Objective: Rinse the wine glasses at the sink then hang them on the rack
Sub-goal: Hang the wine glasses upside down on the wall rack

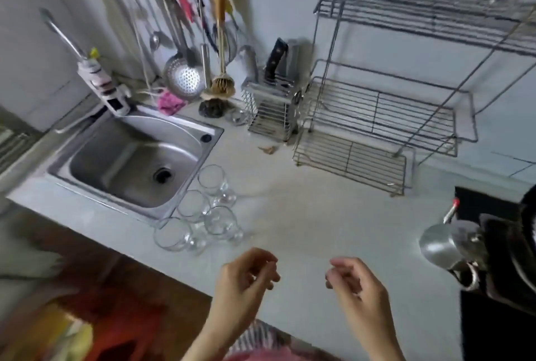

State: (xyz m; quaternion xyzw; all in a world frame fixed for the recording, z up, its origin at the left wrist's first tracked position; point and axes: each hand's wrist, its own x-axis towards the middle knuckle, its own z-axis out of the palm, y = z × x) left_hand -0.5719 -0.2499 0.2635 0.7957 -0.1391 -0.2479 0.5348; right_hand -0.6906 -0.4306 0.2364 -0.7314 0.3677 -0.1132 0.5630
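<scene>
Left hand (246, 276), right hand (353, 282) over counter (304, 215) edge, fingers loosely curled, holding nothing. Four glasses (203, 210) clustered at 10 o'clock from left hand, just beside sink (116, 155). Rack (377, 111) at 1 o'clock, well apart.

— What are the hands doing?
— The left hand (246, 276) and right hand (355, 282) are hovering apart over the worktop's (304, 215) near edge, fingers curling loosely, gripping nothing.
— Forearms?
— Both are reaching forward, bare.
</scene>
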